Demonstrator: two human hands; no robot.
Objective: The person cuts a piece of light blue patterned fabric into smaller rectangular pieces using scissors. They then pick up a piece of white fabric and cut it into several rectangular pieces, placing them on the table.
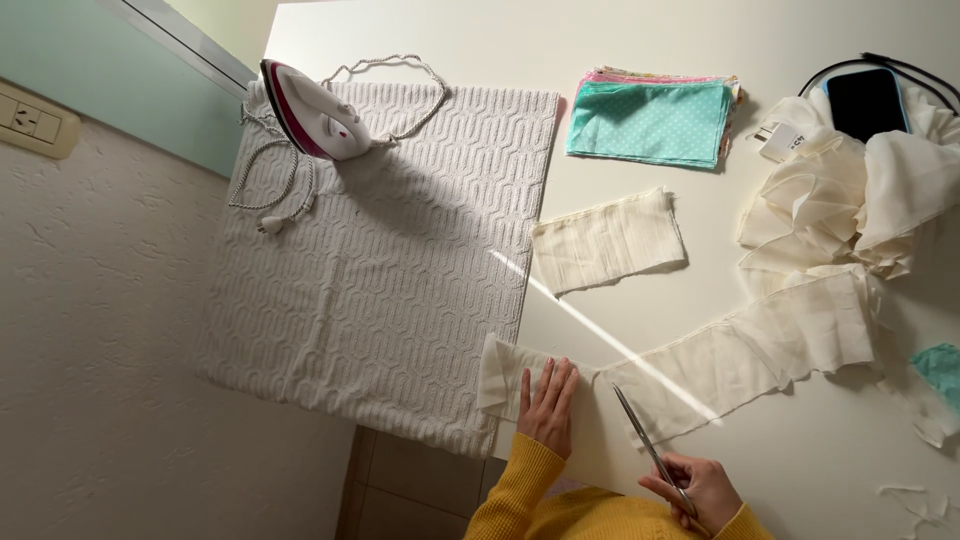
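A long strip of cream fabric (740, 350) runs across the white table (640, 120) towards its near edge. My left hand (549, 403) lies flat on the strip's left end, fingers together, pressing it down beside the grey textured mat (400, 260). To its right, my right hand (695, 488) grips the handles of metal scissors (645, 440). The blades point up into the strip's lower edge, a short way right of my left hand. Both sleeves are mustard yellow.
A white and magenta iron (315, 110) stands at the mat's far left with its braided cord (275, 180). A cut cream rectangle (608, 240), a stack of teal dotted fabric pieces (652, 120), a heap of cream cloth (860, 190) and a phone (866, 100) lie beyond. Scraps (920, 490) lie at right.
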